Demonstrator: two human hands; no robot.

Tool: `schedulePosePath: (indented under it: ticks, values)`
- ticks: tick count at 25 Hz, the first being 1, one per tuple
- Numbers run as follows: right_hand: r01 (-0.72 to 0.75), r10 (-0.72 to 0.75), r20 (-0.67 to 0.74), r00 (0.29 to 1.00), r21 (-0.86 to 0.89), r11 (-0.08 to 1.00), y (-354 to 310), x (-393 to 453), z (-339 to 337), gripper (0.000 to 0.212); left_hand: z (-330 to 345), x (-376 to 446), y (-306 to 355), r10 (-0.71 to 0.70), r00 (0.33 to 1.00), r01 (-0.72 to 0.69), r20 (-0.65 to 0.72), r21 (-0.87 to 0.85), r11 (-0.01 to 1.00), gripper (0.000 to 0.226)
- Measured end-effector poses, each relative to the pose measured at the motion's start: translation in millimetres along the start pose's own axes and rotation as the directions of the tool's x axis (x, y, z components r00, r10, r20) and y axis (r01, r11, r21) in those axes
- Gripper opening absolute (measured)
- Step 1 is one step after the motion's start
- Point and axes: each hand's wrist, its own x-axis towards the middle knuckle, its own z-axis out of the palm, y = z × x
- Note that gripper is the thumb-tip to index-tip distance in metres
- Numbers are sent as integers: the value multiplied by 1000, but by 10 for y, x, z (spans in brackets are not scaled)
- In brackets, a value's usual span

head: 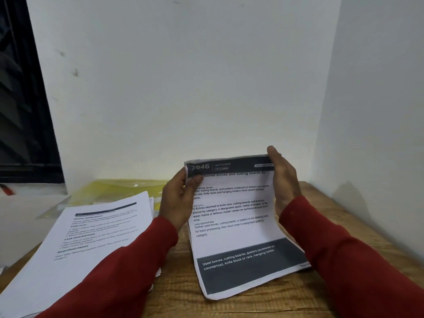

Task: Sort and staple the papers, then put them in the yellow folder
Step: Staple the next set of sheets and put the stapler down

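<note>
Over the wooden table, both hands grip the printed papers.

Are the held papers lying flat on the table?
No. Both hands, left hand and right hand, hold the papers raised; only the lower edge rests on the table.

The wooden bench stands in a wall corner. A stack of printed papers lies on its left side. A yellow folder lies behind them.

This looks like a plain room at home, with a wooden table pushed into a bare white wall corner.
</note>
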Motion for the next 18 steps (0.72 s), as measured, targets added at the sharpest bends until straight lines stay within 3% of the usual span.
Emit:
schedulePosePath:
  ticks: [5, 9, 13, 18]
  values:
    - [5, -3, 27, 1000, -50, 999, 121, -32, 18, 43, -18, -23, 58, -51, 999, 51, -12, 5, 999, 21]
    - [97, -98, -10, 995, -10, 995, 126, -115, 112, 33, 41, 3, 153, -90, 987, 88, -131, -19, 996, 15]
    - [195, -194, -28, 981, 5, 981, 166, -227, 218, 29, 37, 71, 214, -312, 924, 275, -220, -182, 944, 52]
    - [283, -283, 2, 959, -16, 959, 227, -275, 238, 31, 6, 70, 247, -382, 896, 328, -229, -241, 913, 91]
